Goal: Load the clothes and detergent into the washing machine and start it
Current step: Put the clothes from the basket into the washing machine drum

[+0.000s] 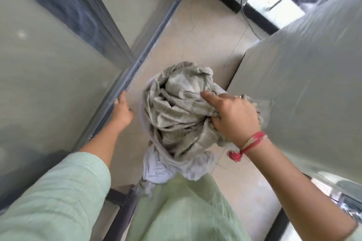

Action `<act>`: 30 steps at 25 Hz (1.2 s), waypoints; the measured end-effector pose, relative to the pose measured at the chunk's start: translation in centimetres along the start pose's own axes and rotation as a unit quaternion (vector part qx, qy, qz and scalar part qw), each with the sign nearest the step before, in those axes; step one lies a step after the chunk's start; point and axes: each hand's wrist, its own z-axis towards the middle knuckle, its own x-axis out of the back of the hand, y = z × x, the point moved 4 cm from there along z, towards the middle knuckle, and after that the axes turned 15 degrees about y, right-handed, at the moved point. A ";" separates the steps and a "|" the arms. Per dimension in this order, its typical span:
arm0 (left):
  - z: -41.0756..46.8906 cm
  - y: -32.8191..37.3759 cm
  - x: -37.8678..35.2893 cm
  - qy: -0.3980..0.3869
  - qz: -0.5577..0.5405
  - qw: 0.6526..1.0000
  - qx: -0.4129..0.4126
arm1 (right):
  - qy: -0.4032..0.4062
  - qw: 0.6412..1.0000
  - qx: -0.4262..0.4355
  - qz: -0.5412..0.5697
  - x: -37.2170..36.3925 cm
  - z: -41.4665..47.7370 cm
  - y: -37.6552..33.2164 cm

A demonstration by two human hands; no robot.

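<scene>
My right hand (233, 117) gripped a crumpled bundle of grey-green and pale lilac clothes (176, 111), forefinger stretched over it, above the beige floor (195, 35) in the middle, while my left hand (122, 110) touched the glass door's dark frame (137, 60) at left, whether clasping it I couldn't tell

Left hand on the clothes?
No, the left hand touches the door edge; only the right hand grips the clothes.

Clothes bundle (176, 111) in right hand (233, 117)
</scene>
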 end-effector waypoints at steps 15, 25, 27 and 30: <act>-18.4 17.0 13.8 0.046 -0.168 0.949 -0.263 | 0.110 0.991 0.047 -0.056 25.9 3.3 -3.7; -20.9 26.0 30.9 0.270 -0.305 0.823 -0.396 | 0.056 0.973 -0.002 -0.225 37.0 0.9 0.3; -22.1 27.6 33.3 0.279 -0.311 0.795 -0.440 | 0.065 0.979 -0.069 -0.179 38.9 0.8 1.3; -22.6 29.7 36.9 0.274 -0.334 0.784 -0.447 | 0.169 0.977 -0.117 -0.057 43.2 0.9 2.9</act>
